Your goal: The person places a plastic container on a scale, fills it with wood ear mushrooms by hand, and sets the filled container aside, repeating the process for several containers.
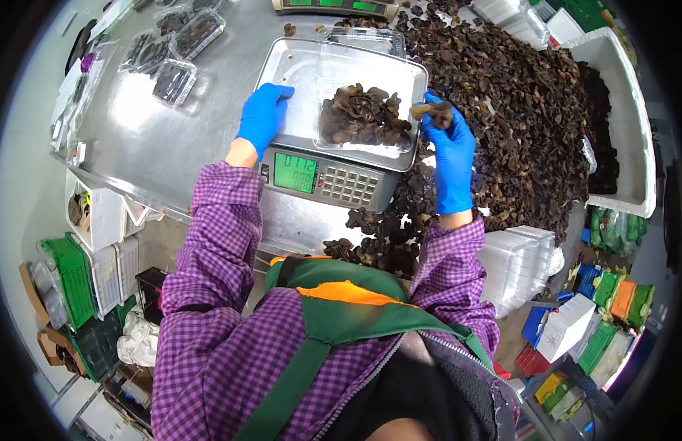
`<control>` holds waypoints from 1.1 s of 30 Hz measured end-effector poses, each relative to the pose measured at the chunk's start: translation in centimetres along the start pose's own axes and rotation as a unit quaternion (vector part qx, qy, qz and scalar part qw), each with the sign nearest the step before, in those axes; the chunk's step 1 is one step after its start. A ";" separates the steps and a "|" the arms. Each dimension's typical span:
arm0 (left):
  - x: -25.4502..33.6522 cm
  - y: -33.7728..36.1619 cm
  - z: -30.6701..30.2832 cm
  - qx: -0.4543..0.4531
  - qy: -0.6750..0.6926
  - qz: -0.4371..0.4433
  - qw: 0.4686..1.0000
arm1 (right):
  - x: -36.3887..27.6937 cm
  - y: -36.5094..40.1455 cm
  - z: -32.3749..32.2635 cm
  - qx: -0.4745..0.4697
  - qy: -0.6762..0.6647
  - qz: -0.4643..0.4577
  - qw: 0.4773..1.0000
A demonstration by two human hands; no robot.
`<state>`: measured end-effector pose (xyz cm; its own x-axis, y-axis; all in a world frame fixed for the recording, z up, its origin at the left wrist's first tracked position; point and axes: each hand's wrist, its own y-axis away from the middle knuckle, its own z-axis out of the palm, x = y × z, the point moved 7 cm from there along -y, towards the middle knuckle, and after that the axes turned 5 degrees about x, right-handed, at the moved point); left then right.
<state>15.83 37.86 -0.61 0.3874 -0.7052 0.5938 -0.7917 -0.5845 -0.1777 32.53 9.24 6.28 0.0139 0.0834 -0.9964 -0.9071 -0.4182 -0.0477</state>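
Observation:
A digital scale [348, 184] with a lit green display stands on the metal table, a steel tray [297, 66] on top. On the tray lies an open clear plastic box [334, 55] with dark wood-ear mushrooms [363, 117] in its near part. My left hand [264, 117], in a blue glove, rests at the tray's left edge, thumb stretched out and holding nothing. At the right edge of the tray, my right hand [449, 147], gloved in blue too, pinches a brown mushroom piece [434, 114] just beside the box.
A large mushroom pile [525, 110] spreads to the right, with a white foam box [635, 132] beyond it. Filled, closed boxes [176, 81] sit at the upper left. Stacked clear containers [514, 264] stand at the near right. Another scale [337, 7] is at the top.

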 end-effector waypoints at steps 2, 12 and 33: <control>0.7 -0.2 0.1 -0.043 0.063 -0.066 0.995 | 0.8 -0.3 0.6 -0.046 0.054 0.006 0.997; 9.8 0.0 -1.0 0.000 0.364 -0.044 0.930 | -0.5 0.2 0.3 -0.024 0.213 -0.096 0.972; 5.0 -3.2 -1.9 0.061 0.412 -0.141 0.898 | 13.5 0.8 -13.2 0.089 0.338 0.058 0.935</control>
<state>19.43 36.95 4.46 0.0431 -0.0147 0.9990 -0.6402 -0.7681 0.0163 37.51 -1.88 -8.11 0.1190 -0.5695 -0.8133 -0.9737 -0.2272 0.0166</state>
